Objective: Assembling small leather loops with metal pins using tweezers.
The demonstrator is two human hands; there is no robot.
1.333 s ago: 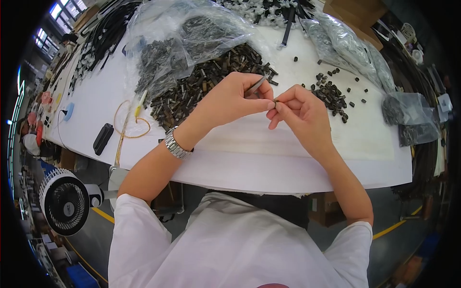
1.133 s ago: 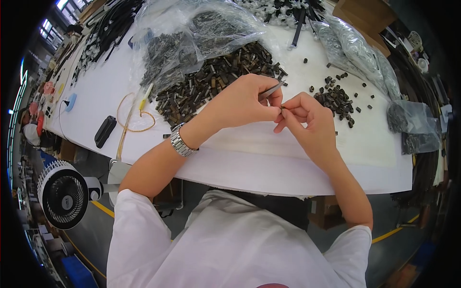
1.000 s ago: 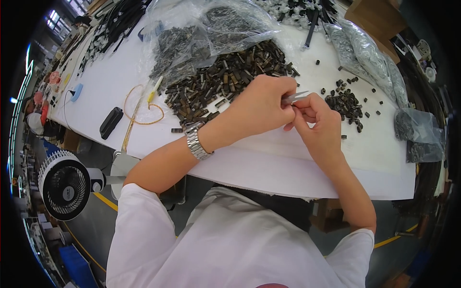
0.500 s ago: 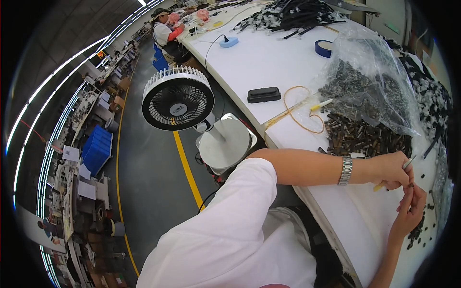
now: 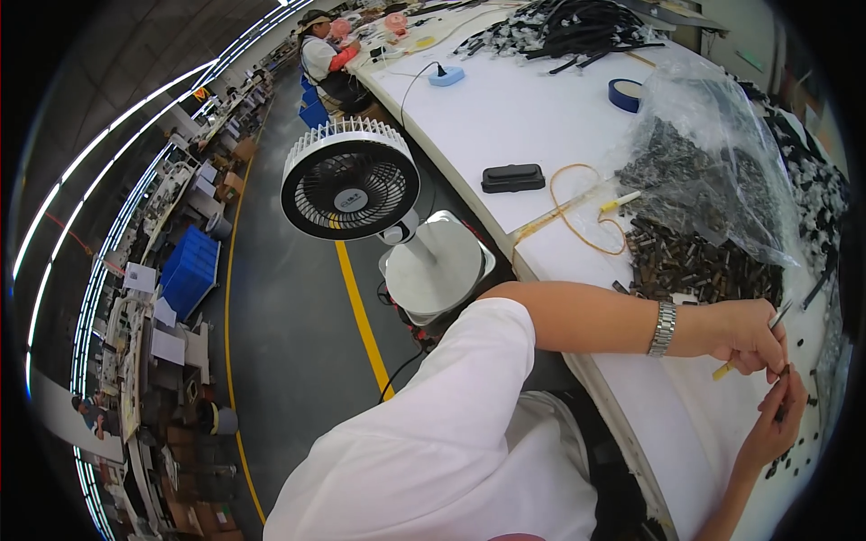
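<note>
My left hand (image 5: 753, 335) is closed around a slim tool with a yellow end (image 5: 723, 371) and a pointed metal tip (image 5: 781, 313). Its fingertips meet those of my right hand (image 5: 778, 424) over the white table (image 5: 667, 406). A small dark piece (image 5: 784, 371) sits pinched between the right fingertips, too small to make out fully. Just beyond the left wrist lies a heap of small brown and black pieces (image 5: 699, 263). More of them fill a clear plastic bag (image 5: 758, 194). Several loose dark bits (image 5: 783, 463) are scattered beside my right hand.
A white-and-black fan (image 5: 352, 189) stands left of the table. On the table are a black case (image 5: 512, 178), an orange cord (image 5: 561, 209), a blue tape roll (image 5: 624, 95), a light-blue socket block (image 5: 446, 77) and black strips (image 5: 577, 32). A person (image 5: 320, 59) sits farther off.
The whole view has shifted slightly, so the scene sits farther right. Both hands stay together at the small piece, and the left hand still holds the tool.
</note>
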